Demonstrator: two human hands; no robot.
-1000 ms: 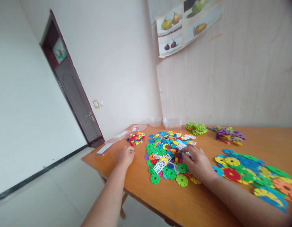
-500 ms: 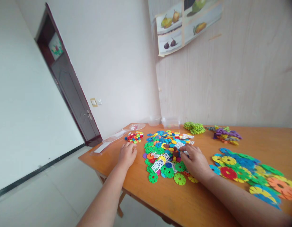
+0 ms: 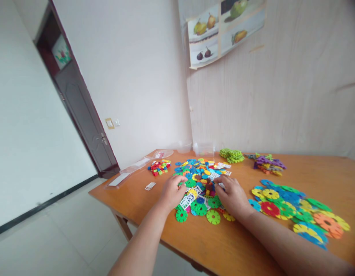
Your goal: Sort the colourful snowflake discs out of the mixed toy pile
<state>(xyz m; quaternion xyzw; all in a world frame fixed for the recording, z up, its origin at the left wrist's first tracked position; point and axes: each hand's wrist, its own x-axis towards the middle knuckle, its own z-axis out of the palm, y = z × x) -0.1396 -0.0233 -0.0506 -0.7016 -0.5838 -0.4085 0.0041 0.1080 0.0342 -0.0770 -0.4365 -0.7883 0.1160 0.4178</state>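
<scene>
A heap of small coloured plastic discs and white lattice pieces lies in the middle of the wooden table. My left hand rests on the heap's left edge with its fingers curled down into the pieces. On the heap's right side my right hand has its fingers bent and pinched among the pieces; what they hold is hidden. A small white card lies alone on the table left of my left hand.
A pile of small cubes and a clear plastic lid sit at the far left. Green pieces and purple pieces lie near the wall. Large flat discs spread out at the right. The table edge runs close to my arms.
My left hand moved right from the bare table onto the heap, and a white card now lies where it was. My right hand stayed on the heap.
</scene>
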